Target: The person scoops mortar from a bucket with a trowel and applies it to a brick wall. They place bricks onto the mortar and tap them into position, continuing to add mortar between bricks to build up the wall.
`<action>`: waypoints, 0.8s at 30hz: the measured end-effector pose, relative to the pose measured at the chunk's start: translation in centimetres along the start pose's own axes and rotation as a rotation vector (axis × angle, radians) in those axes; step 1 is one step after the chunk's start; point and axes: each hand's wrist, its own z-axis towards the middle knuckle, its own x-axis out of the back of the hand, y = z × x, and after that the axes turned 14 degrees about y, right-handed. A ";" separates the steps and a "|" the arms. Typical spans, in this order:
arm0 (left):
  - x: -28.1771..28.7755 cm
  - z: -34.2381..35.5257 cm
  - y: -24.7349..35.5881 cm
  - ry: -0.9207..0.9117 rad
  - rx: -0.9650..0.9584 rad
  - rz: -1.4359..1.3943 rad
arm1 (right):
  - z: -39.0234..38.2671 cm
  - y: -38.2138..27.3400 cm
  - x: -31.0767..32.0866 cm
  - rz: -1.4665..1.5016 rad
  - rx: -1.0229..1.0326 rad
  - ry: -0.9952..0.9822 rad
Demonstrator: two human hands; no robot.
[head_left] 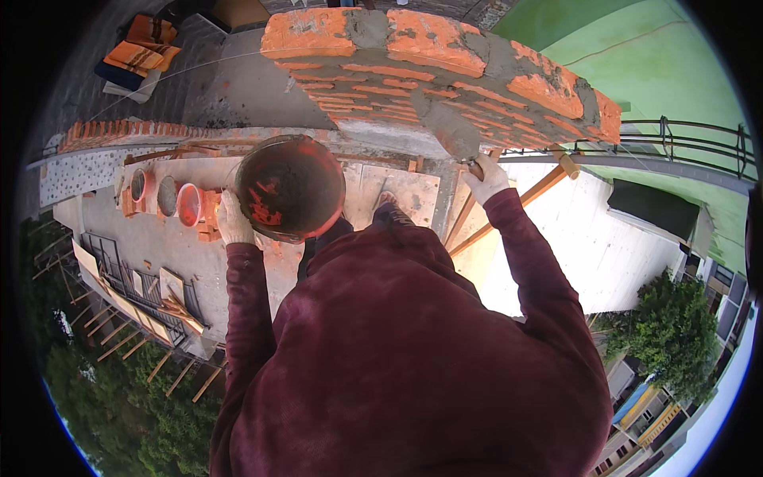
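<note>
My gloved left hand (233,219) is closed on the left side of a round bucket (324,176). Its inside is smeared with grey mortar and shows reddish patches low down. To the right, my gloved right hand (487,180) grips the handle of a trowel (451,129). The trowel's blade, coated in grey, points up and left at the face of a brick wall (441,46). Whether it touches the wall I cannot tell. Orange bricks with grey mortar joints make up this wall, and wet mortar shows between the top bricks.
Several buckets (189,205) stand at the left beside stacked bricks (208,230). Wooden boards (405,191) lie under my feet. Slanted timber props (520,205) and a dark metal railing (675,137) are at the right. Orange striped cloth (145,46) lies at the far left.
</note>
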 end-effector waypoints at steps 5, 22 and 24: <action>6.3 0.3 -1.0 0.094 -0.005 0.062 | 2.7 2.1 -1.0 0.065 -0.076 -0.030; 17.4 2.6 -3.9 0.360 -0.090 0.233 | 10.3 5.0 2.9 0.542 -0.480 -0.304; 18.0 3.0 -4.2 0.303 -0.162 0.357 | 10.6 6.7 3.2 0.572 -0.455 -0.328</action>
